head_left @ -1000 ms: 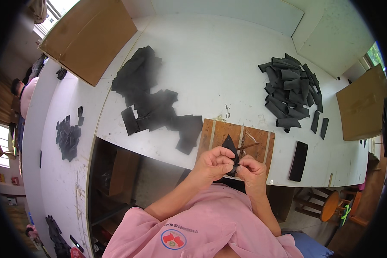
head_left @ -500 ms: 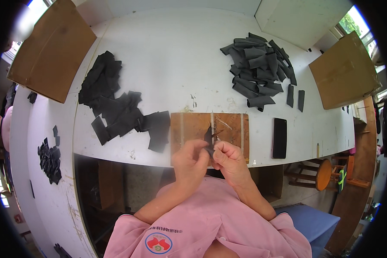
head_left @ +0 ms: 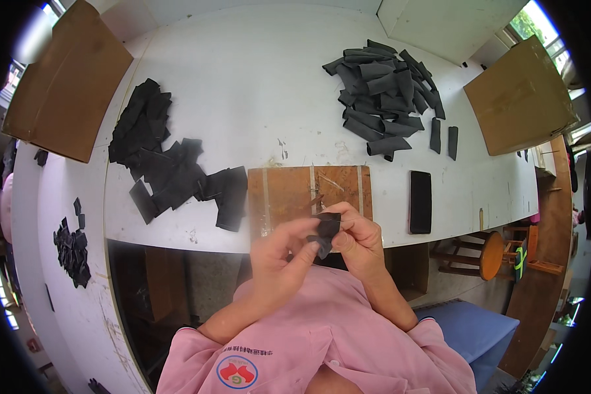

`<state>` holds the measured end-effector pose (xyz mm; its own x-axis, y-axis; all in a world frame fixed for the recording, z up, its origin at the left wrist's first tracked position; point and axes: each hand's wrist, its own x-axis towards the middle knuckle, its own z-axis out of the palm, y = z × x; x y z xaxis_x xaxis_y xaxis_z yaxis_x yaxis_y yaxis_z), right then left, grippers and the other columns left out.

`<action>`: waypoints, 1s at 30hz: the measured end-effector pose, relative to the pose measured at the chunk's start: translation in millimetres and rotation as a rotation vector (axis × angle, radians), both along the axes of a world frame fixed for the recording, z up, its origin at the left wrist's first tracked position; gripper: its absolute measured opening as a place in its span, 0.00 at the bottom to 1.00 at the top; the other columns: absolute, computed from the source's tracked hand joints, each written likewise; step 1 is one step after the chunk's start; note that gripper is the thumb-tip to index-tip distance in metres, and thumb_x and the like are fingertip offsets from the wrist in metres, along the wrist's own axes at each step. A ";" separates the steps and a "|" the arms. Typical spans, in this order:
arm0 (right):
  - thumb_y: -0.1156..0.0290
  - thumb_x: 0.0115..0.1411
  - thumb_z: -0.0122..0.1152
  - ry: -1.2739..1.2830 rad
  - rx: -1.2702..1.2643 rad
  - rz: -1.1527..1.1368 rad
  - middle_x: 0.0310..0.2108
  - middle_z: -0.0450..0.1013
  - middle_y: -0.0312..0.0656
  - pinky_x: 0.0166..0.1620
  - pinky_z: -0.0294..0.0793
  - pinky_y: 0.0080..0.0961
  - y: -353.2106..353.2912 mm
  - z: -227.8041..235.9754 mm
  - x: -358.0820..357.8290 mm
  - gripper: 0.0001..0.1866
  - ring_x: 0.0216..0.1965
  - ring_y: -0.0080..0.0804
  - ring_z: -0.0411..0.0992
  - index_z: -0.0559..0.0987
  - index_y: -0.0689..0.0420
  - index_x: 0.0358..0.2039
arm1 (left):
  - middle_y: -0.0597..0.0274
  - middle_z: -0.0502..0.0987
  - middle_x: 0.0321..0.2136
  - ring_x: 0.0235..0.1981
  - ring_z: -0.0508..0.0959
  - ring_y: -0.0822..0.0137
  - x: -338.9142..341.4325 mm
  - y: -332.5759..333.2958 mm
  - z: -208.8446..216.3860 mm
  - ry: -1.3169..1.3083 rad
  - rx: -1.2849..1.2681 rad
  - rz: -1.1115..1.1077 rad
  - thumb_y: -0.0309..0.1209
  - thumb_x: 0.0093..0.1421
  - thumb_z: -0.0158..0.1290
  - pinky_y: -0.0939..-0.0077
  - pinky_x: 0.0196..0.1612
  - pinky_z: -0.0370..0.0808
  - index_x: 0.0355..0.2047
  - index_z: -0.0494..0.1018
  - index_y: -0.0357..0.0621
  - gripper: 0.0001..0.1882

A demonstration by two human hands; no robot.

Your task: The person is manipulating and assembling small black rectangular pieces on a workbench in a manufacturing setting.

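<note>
Black cloth-like piece (head_left: 329, 225), small and creased, is sitting between the two hands, just in front of the wearer, at the near edge of a wooden board (head_left: 281, 190). The left hand (head_left: 281, 255) is pinching its lower, greyer fold in a narrow grip of thumb and fingers; the right hand (head_left: 361, 240) is holding its right edge in a similarly narrow grip. Judging by its folds, the material is probably behaving as light, soft and pliable, and its matt face is likely giving good friction; pinches at opposite edges are seeming surest, since one alone would probably be letting the rest flop. Farther out, flat black pieces (head_left: 169, 172) are lying leftward on the white worktop (head_left: 243, 98), while rolled-looking dark pieces (head_left: 382, 92) and a phone (head_left: 420, 202) are lying rightward.
</note>
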<state>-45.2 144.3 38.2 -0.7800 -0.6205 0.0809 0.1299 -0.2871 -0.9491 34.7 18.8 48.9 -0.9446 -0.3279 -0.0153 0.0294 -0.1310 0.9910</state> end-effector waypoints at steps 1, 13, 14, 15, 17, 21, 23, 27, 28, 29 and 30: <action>0.80 0.51 0.51 0.112 0.024 -0.035 0.34 0.67 0.41 0.33 0.65 0.17 -0.7 -1.4 -2.0 0.01 0.31 0.21 0.66 0.70 0.63 0.25 | 0.63 0.71 0.26 0.22 0.67 0.80 -1.7 3.4 2.7 0.093 -0.207 0.046 0.16 0.49 0.49 0.88 0.20 0.62 0.37 0.69 0.36 0.13; 0.74 0.53 0.54 0.168 0.274 -0.047 0.23 0.62 0.36 0.28 0.64 0.17 -7.6 35.9 -7.9 0.07 0.26 0.21 0.63 0.68 0.62 0.23 | 0.63 0.72 0.26 0.22 0.71 0.78 -11.7 -1.5 11.1 0.079 0.201 0.153 0.16 0.51 0.49 0.89 0.24 0.67 0.31 0.67 0.37 0.07; 0.74 0.53 0.54 0.171 0.272 -0.050 0.23 0.62 0.36 0.28 0.64 0.17 -7.7 38.9 -9.2 0.07 0.26 0.21 0.63 0.68 0.62 0.23 | 0.63 0.72 0.26 0.22 0.71 0.78 -13.5 -8.2 13.8 0.083 0.199 0.151 0.16 0.51 0.49 0.89 0.24 0.67 0.31 0.67 0.37 0.07; 0.72 0.54 0.53 0.141 0.244 -0.013 0.24 0.62 0.35 0.28 0.63 0.16 -7.0 42.2 -11.3 0.08 0.26 0.20 0.62 0.68 0.62 0.23 | 0.63 0.72 0.25 0.21 0.70 0.79 -17.2 -15.7 17.6 0.117 0.450 -0.012 0.16 0.50 0.50 0.90 0.21 0.65 0.33 0.66 0.37 0.09; 0.70 0.55 0.53 0.109 0.214 0.024 0.24 0.61 0.34 0.28 0.61 0.15 -6.8 53.6 -15.7 0.10 0.27 0.19 0.60 0.68 0.62 0.23 | 0.61 0.71 0.23 0.13 0.65 0.82 -23.4 -17.1 36.7 0.132 0.777 -0.237 0.19 0.51 0.50 0.91 0.12 0.58 0.38 0.62 0.37 0.14; 0.66 0.57 0.50 -0.032 0.135 0.188 0.21 0.61 0.30 0.26 0.58 0.12 -14.4 68.7 -34.2 0.12 0.24 0.16 0.58 0.68 0.60 0.22 | 0.63 0.69 0.19 0.06 0.58 0.82 -39.8 -24.5 45.5 0.286 1.287 -0.724 0.24 0.55 0.45 0.88 0.07 0.53 0.47 0.57 0.33 0.19; 0.63 0.58 0.50 -0.243 0.133 0.222 0.17 0.60 0.27 0.25 0.57 0.12 -22.3 56.3 -46.8 0.13 0.21 0.13 0.57 0.68 0.57 0.21 | 0.66 0.67 0.16 0.06 0.57 0.82 -45.0 -31.8 18.9 0.145 1.378 -0.516 0.24 0.57 0.43 0.88 0.07 0.52 0.47 0.58 0.35 0.18; 0.64 0.57 0.50 -0.499 0.094 0.204 0.17 0.61 0.29 0.21 0.55 0.11 -19.0 -10.6 -53.0 0.11 0.18 0.14 0.56 0.69 0.56 0.22 | 0.72 0.59 0.08 0.05 0.53 0.80 -53.8 -34.8 -27.0 -0.242 1.445 -0.141 0.26 0.60 0.37 0.86 0.07 0.51 0.42 0.68 0.43 0.13; 0.65 0.57 0.50 -0.432 0.112 0.213 0.17 0.62 0.29 0.21 0.55 0.11 -21.2 -11.0 -52.6 0.10 0.18 0.15 0.56 0.70 0.56 0.23 | 0.72 0.58 0.08 0.05 0.52 0.79 -51.3 -35.5 -31.7 -0.267 1.405 -0.099 0.27 0.60 0.38 0.86 0.07 0.50 0.40 0.71 0.45 0.12; 0.65 0.57 0.50 -0.364 0.129 0.220 0.17 0.62 0.29 0.21 0.56 0.12 -23.4 -11.0 -52.3 0.09 0.18 0.15 0.57 0.71 0.57 0.25 | 0.72 0.59 0.08 0.05 0.52 0.80 -51.4 -39.9 -35.6 -0.260 1.526 -0.076 0.27 0.60 0.38 0.87 0.07 0.50 0.40 0.69 0.42 0.12; 0.65 0.57 0.50 -0.365 0.126 0.214 0.17 0.62 0.29 0.21 0.56 0.12 -27.5 -7.8 -54.8 0.09 0.18 0.15 0.57 0.71 0.57 0.25 | 0.72 0.59 0.08 0.05 0.52 0.80 -55.4 -43.1 -28.5 -0.266 1.523 -0.081 0.27 0.60 0.38 0.87 0.07 0.50 0.40 0.69 0.42 0.12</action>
<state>-100.1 116.7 30.4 -0.5966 -0.7583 -0.2628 0.5072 -0.1024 -0.8557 -20.8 -24.3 20.4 -0.8742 0.2039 -0.4406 -0.1773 -0.9789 -0.1012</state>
